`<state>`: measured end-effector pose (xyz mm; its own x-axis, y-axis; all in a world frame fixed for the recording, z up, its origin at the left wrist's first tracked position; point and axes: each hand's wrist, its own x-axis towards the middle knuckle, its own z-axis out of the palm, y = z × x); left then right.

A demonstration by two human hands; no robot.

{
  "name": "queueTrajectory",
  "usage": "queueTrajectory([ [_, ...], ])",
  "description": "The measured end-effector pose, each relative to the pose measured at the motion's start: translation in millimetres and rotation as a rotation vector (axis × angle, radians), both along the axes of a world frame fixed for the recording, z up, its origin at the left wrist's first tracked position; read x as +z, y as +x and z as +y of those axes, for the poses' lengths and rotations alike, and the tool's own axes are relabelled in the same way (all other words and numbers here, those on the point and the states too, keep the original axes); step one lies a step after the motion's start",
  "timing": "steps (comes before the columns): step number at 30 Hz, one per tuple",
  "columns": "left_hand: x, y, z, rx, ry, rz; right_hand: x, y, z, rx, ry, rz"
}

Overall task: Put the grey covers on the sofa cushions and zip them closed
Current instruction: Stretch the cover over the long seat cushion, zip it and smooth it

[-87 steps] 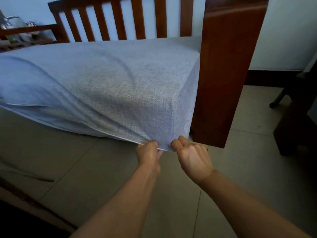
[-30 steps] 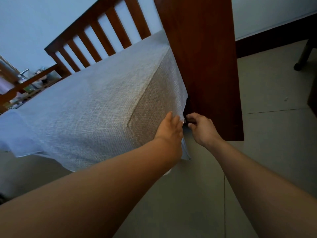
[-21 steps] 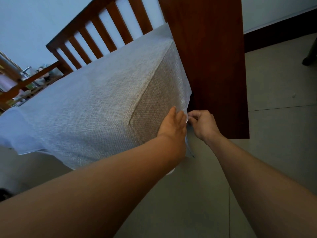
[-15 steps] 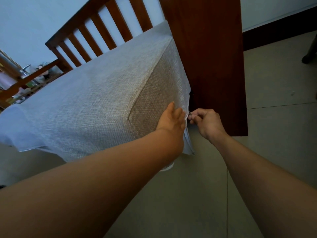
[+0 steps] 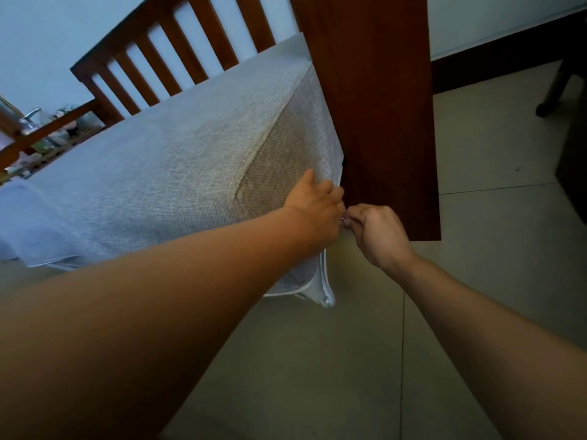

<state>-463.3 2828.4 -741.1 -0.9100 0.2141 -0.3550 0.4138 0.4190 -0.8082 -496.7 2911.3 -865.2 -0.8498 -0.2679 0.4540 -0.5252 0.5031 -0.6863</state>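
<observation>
Wooden sofa end panel [image 5: 381, 106] crowds both hands at the grey cover [image 5: 158, 173] corner.

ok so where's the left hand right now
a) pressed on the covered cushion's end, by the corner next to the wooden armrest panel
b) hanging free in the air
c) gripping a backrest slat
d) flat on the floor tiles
a: the left hand lies against the grey cover at its corner edge, beside the wooden armrest panel, while the right hand pinches something small there.

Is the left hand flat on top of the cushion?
No, the left hand grips the grey cover at the cushion's end corner, beside the right hand.
</observation>
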Motion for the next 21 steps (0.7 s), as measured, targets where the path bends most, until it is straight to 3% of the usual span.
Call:
queueTrajectory([
  [8, -1, -52, 5, -0.075, -0.160, -0.079, 0, -1, -4, 0.022, -0.134, -0.168],
  [21, -5, -44, 6, -0.159, -0.135, -0.036, -17, 53, -11, 0.138, -0.165, 0.014],
])
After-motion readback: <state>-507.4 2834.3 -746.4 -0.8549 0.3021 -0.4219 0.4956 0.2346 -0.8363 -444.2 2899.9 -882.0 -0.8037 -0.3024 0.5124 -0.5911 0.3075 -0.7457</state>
